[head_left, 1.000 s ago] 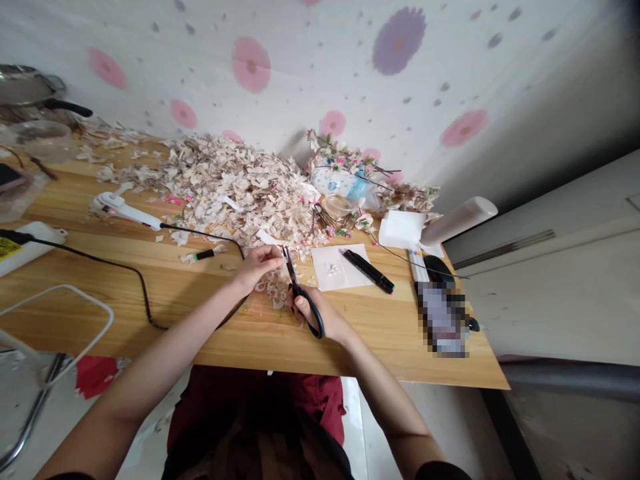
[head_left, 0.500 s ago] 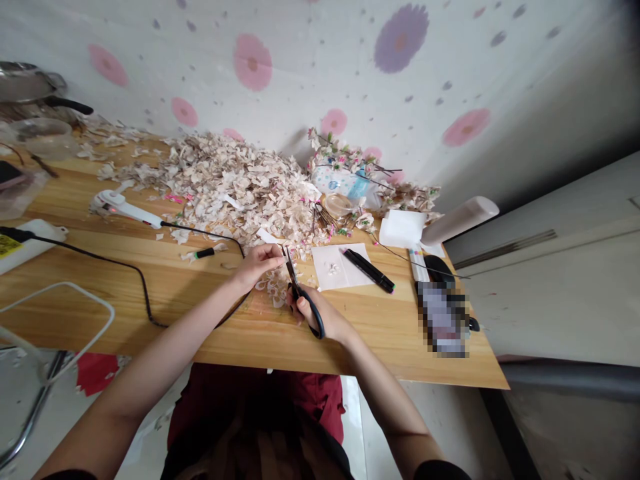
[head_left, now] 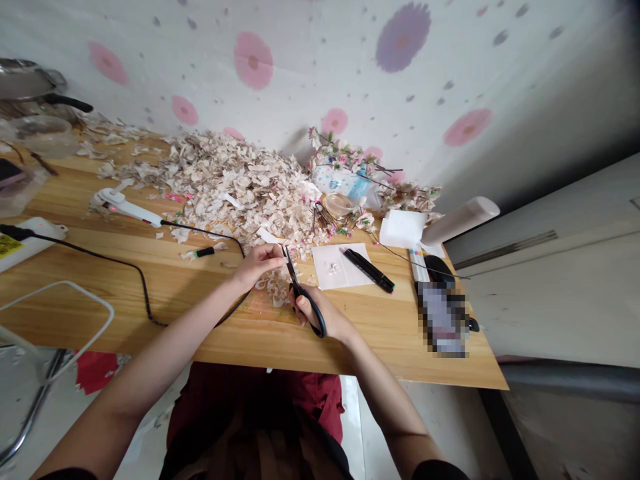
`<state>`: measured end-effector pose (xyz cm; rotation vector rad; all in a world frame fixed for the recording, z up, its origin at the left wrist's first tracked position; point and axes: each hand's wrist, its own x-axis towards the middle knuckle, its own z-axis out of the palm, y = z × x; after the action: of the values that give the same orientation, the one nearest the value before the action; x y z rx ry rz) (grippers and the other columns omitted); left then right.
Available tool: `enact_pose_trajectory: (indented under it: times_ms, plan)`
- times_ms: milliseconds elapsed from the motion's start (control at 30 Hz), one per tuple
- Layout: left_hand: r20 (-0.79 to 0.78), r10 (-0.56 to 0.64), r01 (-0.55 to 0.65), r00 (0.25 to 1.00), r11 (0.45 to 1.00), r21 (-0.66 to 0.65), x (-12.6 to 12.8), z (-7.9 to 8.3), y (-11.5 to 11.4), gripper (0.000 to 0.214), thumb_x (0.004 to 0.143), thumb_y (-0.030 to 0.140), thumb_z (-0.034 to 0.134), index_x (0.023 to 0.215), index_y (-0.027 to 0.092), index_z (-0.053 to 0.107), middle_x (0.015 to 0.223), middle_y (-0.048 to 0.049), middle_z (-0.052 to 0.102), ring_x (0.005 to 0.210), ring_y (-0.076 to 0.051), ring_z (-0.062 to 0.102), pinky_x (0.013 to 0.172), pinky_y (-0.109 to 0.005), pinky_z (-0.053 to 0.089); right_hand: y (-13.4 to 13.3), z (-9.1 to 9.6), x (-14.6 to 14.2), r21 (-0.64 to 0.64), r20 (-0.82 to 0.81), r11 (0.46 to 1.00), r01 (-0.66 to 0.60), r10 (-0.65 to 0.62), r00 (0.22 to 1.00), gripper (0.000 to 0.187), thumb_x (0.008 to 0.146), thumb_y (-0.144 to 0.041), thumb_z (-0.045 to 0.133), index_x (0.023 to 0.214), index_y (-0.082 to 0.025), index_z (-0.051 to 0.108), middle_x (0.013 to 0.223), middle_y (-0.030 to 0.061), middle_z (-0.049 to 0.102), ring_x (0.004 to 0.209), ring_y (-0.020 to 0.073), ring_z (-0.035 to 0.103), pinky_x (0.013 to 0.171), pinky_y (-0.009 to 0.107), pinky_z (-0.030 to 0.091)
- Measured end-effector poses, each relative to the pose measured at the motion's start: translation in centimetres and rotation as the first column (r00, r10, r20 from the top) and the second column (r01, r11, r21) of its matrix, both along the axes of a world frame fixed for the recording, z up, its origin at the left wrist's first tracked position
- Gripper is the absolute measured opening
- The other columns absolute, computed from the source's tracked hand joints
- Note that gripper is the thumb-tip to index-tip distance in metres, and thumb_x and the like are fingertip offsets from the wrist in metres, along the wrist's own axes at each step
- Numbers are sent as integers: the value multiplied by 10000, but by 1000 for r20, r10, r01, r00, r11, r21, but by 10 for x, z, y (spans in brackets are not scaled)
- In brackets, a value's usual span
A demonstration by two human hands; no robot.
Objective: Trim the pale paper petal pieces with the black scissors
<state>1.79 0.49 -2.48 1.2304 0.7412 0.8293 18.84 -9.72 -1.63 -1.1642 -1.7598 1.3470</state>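
My right hand (head_left: 320, 315) grips black-handled scissors (head_left: 302, 293), blades pointing away from me toward my left hand. My left hand (head_left: 260, 262) pinches a small pale petal piece right at the blade tips. Under both hands lies a little cluster of cut petals (head_left: 274, 288) on the wooden table (head_left: 200, 320). A big heap of cream fabric petals (head_left: 235, 183) fills the table behind my hands.
A white sheet of paper (head_left: 340, 265) and black pens (head_left: 369, 269) lie right of the scissors. A white glue gun (head_left: 123, 207) with a black cord (head_left: 140, 277) lies left. A phone (head_left: 443, 317), a white block (head_left: 403, 229), a flower sprig bundle (head_left: 345, 167) and a power strip (head_left: 23, 243) also sit here.
Nothing has visibly moved apart from a slight upward drift of the view; both hands keep their hold.
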Motion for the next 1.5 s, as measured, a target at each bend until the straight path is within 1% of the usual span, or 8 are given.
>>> enact_pose_trajectory:
  times_ms: [700, 967, 1033, 1100, 1200, 1300, 1400, 1500]
  plan:
    - [18, -57, 58, 998, 998, -27, -3, -3, 2, 244, 686, 345, 713, 628, 156, 569, 569, 52, 493, 537, -85, 392, 540, -221, 287, 2, 3, 10, -40, 41, 999, -22, 23, 999, 659, 815, -823, 322, 749, -184, 468, 530, -33, 463, 472, 124, 458, 503, 248, 354]
    - [-5, -65, 64, 998, 998, -20, -4, -5, 3, 247, 677, 361, 707, 632, 157, 577, 585, 41, 511, 558, -98, 424, 567, -230, 320, 1, 0, 13, -99, -7, 995, -17, 16, 1000, 631, 799, -810, 408, 735, -186, 473, 514, -44, 450, 425, 117, 462, 434, 231, 354]
    - [-17, -64, 64, 998, 998, -14, -4, -5, 3, 252, 670, 369, 706, 632, 158, 573, 590, 40, 506, 561, -99, 420, 565, -232, 316, 1, -2, 12, -121, -34, 993, 10, -14, 999, 615, 795, -797, 450, 723, -187, 476, 500, -44, 458, 409, 115, 464, 417, 227, 346]
    - [-32, -65, 65, 997, 998, -1, -4, -4, 3, 259, 666, 375, 704, 622, 160, 568, 576, 45, 483, 550, -97, 396, 552, -232, 298, 2, -3, 8, -140, -66, 987, 77, -87, 994, 590, 829, -764, 445, 727, -184, 489, 472, -45, 463, 390, 112, 448, 409, 227, 333]
    - [-67, -68, 71, 995, 997, 35, -2, -3, 2, 269, 667, 373, 720, 606, 160, 567, 572, 44, 468, 556, -98, 381, 549, -232, 281, 7, -3, 2, -147, -114, 957, 250, -268, 957, 524, 877, -684, 468, 770, -174, 525, 480, -44, 477, 412, 108, 435, 437, 231, 340]
    - [-112, -98, 105, 989, 993, 62, 1, -3, 0, 282, 683, 385, 728, 609, 160, 575, 571, 40, 468, 552, -101, 377, 538, -233, 268, 15, -3, -2, -140, -169, 911, 389, -409, 897, 478, 817, -638, 598, 865, -164, 555, 549, -43, 502, 475, 113, 465, 497, 242, 387]
    - [-150, -148, 160, 978, 984, 75, 3, -3, -3, 292, 698, 406, 721, 629, 159, 582, 581, 37, 479, 547, -103, 387, 530, -229, 267, 20, -4, -2, -149, -211, 892, 427, -451, 867, 492, 780, -639, 627, 889, -164, 561, 549, -44, 506, 483, 123, 488, 517, 259, 421]
    - [-188, -174, 193, 967, 977, 89, 4, -4, -6, 289, 720, 410, 710, 651, 155, 594, 575, 42, 470, 533, -99, 385, 517, -224, 258, 22, -6, -2, -158, -223, 897, 413, -440, 870, 481, 767, -632, 634, 838, -163, 557, 516, -40, 510, 465, 127, 499, 507, 261, 432]
